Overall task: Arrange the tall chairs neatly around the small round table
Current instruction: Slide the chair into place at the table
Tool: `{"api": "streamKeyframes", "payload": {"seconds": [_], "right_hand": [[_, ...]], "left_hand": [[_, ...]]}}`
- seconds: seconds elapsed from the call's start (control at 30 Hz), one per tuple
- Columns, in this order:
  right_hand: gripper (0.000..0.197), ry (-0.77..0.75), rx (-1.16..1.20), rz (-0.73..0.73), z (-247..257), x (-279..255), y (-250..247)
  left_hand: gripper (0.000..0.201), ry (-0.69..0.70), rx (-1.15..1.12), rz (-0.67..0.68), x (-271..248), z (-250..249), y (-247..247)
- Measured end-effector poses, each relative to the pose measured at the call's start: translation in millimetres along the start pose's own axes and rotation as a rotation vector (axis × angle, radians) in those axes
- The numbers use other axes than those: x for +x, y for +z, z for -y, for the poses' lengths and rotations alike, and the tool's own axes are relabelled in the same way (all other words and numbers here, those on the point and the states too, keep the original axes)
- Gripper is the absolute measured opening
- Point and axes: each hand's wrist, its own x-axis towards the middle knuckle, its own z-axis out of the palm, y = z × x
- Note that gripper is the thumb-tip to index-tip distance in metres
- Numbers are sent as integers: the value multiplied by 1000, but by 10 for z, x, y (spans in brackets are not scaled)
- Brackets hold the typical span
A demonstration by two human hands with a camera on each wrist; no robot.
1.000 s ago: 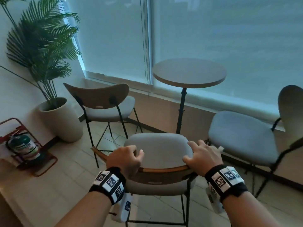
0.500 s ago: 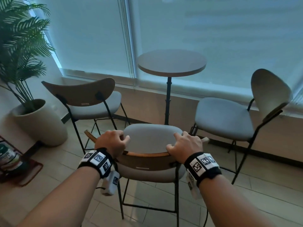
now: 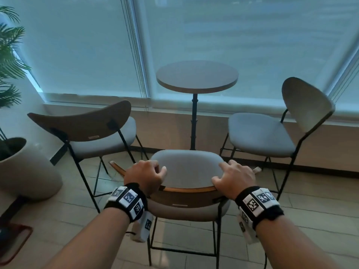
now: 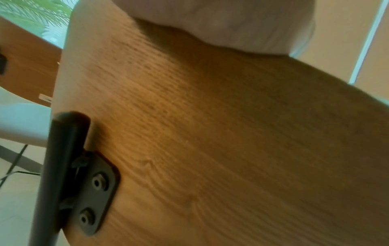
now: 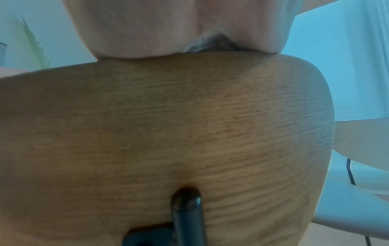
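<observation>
A small round wooden table (image 3: pixel 197 76) on a black pole stands by the window. In front of it is a tall chair (image 3: pixel 186 167) with a grey seat and a curved wooden backrest (image 4: pixel 210 141) (image 5: pixel 168 124). My left hand (image 3: pixel 144 176) grips the backrest's top edge on the left, and my right hand (image 3: pixel 234 178) grips it on the right, fingers curled over the edge. A second tall chair (image 3: pixel 87 131) stands left of the table, a third (image 3: pixel 272 133) on the right.
A large pale planter (image 3: pixel 25 169) with a palm stands at the left wall. A red metal frame (image 3: pixel 13 243) lies on the tiled floor at the lower left. Blinds cover the window behind a low ledge (image 3: pixel 252 113).
The held chair has shifted so it now sits centred before the table pole. My view has swung right, bringing the right chair fully in. Both hands keep their hold.
</observation>
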Motion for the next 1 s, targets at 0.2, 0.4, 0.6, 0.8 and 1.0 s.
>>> {"api": "streamKeyframes", "payload": {"seconds": [0.2,0.4,0.6,0.8,1.0], "right_hand": [[48,65,-54,-13,151,-52,49],[46,79,-44,-44,341,0,87],[46,54,-7,-38,504,-42,113],[42,86,-3,-21,496,-238,106],[43,113,5,-40,276,-279,25]], "left_hand": [[41,57,-9,10,45,133,-3],[41,60,-29,17,174,293,-30],[42,67,-41,-7,149,426,-109],[49,71,-47,-43,-13,408,-101],[53,66,-46,-49,-50,149,-7]]}}
